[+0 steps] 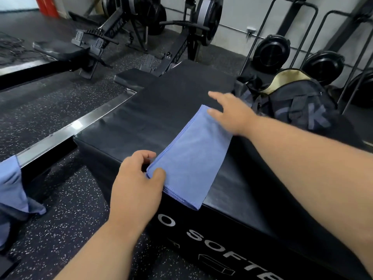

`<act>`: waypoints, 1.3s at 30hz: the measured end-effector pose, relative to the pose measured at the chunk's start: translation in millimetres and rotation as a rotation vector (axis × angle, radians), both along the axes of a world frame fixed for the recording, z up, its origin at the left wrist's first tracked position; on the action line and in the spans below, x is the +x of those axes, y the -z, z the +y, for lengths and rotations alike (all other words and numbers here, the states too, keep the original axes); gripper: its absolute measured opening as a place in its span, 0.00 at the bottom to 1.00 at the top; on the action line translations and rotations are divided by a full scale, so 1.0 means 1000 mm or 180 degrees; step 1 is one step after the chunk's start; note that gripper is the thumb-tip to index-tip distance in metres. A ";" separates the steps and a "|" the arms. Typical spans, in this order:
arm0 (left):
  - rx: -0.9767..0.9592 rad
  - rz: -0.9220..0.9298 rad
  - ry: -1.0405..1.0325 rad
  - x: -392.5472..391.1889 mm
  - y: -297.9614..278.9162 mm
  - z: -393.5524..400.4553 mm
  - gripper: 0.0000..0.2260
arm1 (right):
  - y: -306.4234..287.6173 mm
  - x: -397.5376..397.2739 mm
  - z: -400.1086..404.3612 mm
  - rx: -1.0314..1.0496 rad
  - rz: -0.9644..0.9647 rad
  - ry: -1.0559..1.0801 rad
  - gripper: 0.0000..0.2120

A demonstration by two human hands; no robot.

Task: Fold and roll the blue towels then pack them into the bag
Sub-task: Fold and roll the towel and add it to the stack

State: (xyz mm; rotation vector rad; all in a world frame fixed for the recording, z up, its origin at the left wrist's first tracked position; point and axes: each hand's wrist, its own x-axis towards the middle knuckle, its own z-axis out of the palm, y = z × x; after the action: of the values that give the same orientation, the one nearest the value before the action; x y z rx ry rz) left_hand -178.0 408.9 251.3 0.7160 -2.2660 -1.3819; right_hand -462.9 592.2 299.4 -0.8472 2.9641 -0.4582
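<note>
**Folded towel on the black box, both hands at its ends**

A blue towel [190, 156] lies folded into a long strip on top of a black padded box [141, 122], which serves as the worktop. The strip runs from the near left edge of the box, where its end hangs slightly over the side, toward the far right.

The left hand [137, 178] is at the near end of the towel. Its thumb lies on top of the cloth at the near left corner and the curled fingers sit at the left edge, so the corner is pinched between them.

The right hand [232, 114] is at the far end of the strip. Its fingers are straight and spread apart, pointing left; the palm lies over the far right corner of the towel, but whether it presses on the cloth I cannot tell. It grips nothing.

A dark bag [298, 102] stands on the right, just beyond the box, with its top open and a tan lining showing. A second blue towel [12, 190] hangs crumpled at the left edge of the view, well apart from the box.

The box stands on a speckled dark floor [60, 209]. White letters run along its near side. Rowing machines [141, 27] stand at the far left, and black fans [272, 51] sit by the far right wall.
</note>
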 end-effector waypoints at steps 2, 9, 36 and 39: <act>-0.0657 0.0113 0.0064 -0.001 0.005 -0.004 0.08 | 0.026 0.021 0.009 0.0027 -0.0088 -0.0092 0.34; -0.1423 -0.0441 0.0636 0.000 0.027 -0.013 0.21 | 0.059 0.085 0.032 0.0503 -0.0112 -0.0144 0.42; -0.0694 -0.0373 0.0219 0.008 0.015 -0.020 0.11 | 0.040 0.134 -0.005 0.0495 -0.0725 -0.0960 0.27; -0.0544 -0.0387 0.0124 0.006 0.017 -0.023 0.11 | 0.036 0.101 -0.014 0.0530 -0.0752 -0.0968 0.27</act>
State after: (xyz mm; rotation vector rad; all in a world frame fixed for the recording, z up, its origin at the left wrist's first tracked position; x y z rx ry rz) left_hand -171.8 385.9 234.7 0.7200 -2.4688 -1.1720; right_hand -362.4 577.7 263.2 -1.1121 2.5588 -0.2708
